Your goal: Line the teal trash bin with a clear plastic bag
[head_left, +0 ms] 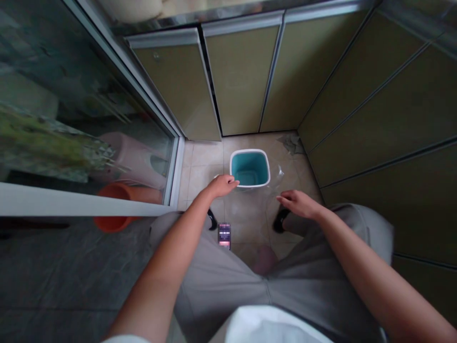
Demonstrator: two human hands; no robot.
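On the tiled floor between my feet stands a small teal bin (250,168) with a white rim, upright and with nothing visible inside. Thin clear plastic film (280,172), seemingly a bag, spreads around its right and front sides; its outline is faint. My left hand (224,186) is closed at the bin's front left corner, fingers pinching the film beside the rim. Right of the bin and nearer to me, my right hand (299,203) is closed too, with its fingertips pinched at the film's edge. What lies inside each pinch is mostly hidden.
Cabinet doors (239,78) stand behind the bin and along the right, the left one slightly ajar. A grey cloth (292,144) lies in the back corner. A phone (224,236) is by my left foot. A glass sliding door (174,171) and an orange bucket (112,207) are left.
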